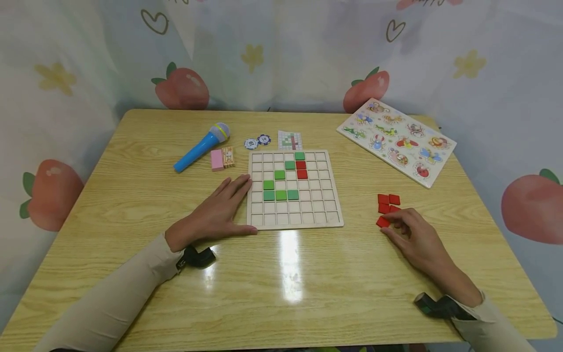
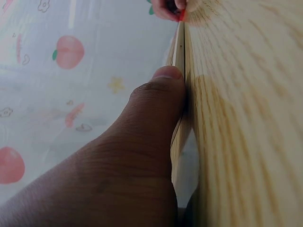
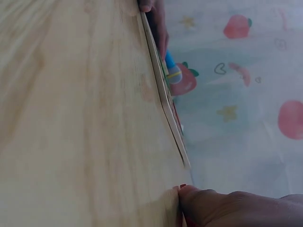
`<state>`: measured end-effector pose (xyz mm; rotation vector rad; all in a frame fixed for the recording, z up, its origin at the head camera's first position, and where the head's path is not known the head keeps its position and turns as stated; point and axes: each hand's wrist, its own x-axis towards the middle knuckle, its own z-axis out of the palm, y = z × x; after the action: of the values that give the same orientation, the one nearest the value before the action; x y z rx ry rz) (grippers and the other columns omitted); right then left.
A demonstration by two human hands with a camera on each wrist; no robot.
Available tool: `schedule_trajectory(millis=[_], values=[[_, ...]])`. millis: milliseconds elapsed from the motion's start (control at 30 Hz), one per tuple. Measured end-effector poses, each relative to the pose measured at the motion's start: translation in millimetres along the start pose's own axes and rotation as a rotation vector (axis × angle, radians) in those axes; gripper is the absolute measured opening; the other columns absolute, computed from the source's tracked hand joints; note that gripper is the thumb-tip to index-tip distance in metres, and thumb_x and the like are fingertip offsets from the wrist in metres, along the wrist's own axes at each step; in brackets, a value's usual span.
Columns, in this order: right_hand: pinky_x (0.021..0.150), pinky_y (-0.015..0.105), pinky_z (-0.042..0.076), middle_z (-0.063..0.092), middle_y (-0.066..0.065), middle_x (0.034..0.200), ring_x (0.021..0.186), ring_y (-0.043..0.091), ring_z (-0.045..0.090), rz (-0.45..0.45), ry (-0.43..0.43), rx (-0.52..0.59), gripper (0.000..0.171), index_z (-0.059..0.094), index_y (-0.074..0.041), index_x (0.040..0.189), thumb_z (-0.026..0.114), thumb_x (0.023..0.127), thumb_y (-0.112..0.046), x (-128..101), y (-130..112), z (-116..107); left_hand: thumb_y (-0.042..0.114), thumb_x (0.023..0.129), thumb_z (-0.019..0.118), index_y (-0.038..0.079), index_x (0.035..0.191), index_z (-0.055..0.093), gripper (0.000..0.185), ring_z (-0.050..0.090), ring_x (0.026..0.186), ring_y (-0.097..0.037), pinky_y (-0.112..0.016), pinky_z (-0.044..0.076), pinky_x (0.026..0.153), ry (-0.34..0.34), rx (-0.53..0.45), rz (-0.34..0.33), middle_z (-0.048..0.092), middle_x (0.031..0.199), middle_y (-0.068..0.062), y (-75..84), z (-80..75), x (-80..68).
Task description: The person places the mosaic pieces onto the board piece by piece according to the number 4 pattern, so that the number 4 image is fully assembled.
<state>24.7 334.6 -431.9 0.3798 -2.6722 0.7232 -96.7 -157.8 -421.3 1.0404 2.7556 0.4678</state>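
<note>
Tile (image 1: pixel 381 222) between fingertips (image 1: pixel 386 231) of right hand (image 1: pixel 417 240)

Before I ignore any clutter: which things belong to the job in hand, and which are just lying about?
In the job:
grid board, left grip touching it
green tiles and red tiles set in it
loose red tiles, one pinched by right grip
pattern card, likely the guide

Apparently lying about:
blue microphone
two chips
pink-and-tan piece
insect puzzle
</note>
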Motion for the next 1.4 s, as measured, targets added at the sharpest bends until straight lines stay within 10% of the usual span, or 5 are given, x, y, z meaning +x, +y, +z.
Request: schedule_trajectory(millis=[533, 933, 1400], values=[[0.067, 0.013, 0.039, 0.059, 0.004, 0.103, 0.083, 0.005, 0.045, -0.062, -0.07, 0.003, 0.038, 0.074, -0.011, 0.114, 0.086, 0.082, 0.005, 16.7, -13.9, -9.9, 0.088, 0.084, 0.064, 0.01, 0.173, 0.008, 0.131, 0.011, 0.17, -0.027, -0.05, 0.005, 0.14, -0.029, 0.007, -0.023, 0.004, 0.182, -0.007, -1.3, 0.6, 1.3], [0.065, 0.026, 0.053, 0.062, 0.009, 0.113, 0.088, 0.016, 0.057, -0.246, -0.17, -0.001, 0.031, 0.077, -0.009, 0.117, 0.083, 0.089, 0.001, 80.5, -48.6, -6.4, 0.085, 0.083, 0.067, 0.007, 0.172, 0.011, 0.131, 0.014, 0.169, -0.028, -0.051, 0.007, 0.14, -0.011, 0.013, -0.01, 0.007, 0.182, -0.009, 1.9, -0.5, -1.2], [0.077, 0.034, 0.057, 0.062, 0.013, 0.123, 0.096, 0.023, 0.062, -0.208, -0.373, 0.043, 0.024, 0.073, -0.007, 0.123, 0.076, 0.099, -0.01, 148.1, -85.9, 35.0, 0.085, 0.084, 0.067, 0.007, 0.172, 0.01, 0.131, 0.013, 0.169, -0.027, -0.049, 0.006, 0.14, -0.002, 0.011, -0.007, 0.007, 0.182, -0.008, 0.4, 1.0, -0.2]])
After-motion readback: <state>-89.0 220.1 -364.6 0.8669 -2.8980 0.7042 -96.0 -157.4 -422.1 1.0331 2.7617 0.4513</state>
